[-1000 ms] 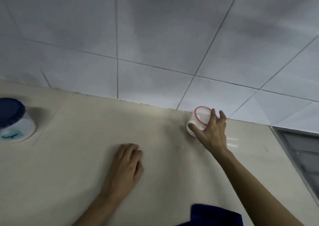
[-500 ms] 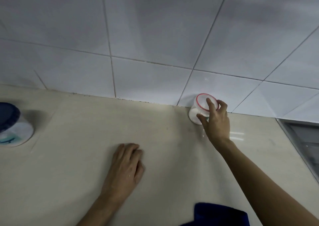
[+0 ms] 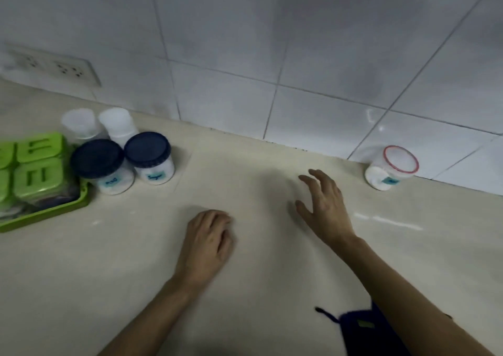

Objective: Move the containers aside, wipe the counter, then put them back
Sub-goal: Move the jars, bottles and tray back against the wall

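Note:
A clear jar with a red-rimmed lid [image 3: 389, 169] stands alone against the tiled wall at the right of the beige counter [image 3: 136, 247]. My right hand [image 3: 322, 206] hovers to its left, fingers spread, holding nothing and apart from the jar. My left hand [image 3: 208, 242] rests palm down on the counter with its fingers loosely curled. At the left stand two jars with dark blue lids [image 3: 102, 166] [image 3: 150, 158] and two white-lidded jars [image 3: 81, 123] [image 3: 118, 123] behind them.
A green tray [image 3: 54, 213] with several green-lidded boxes sits at the far left edge. A dark blue cloth [image 3: 364, 331] lies at the counter's near edge under my right forearm. A wall socket [image 3: 54, 67] is at the upper left.
My right hand has let go of the red-rimmed jar by the wall and drawn back to the left. The view has swung left, bringing the jar group and green tray into sight.

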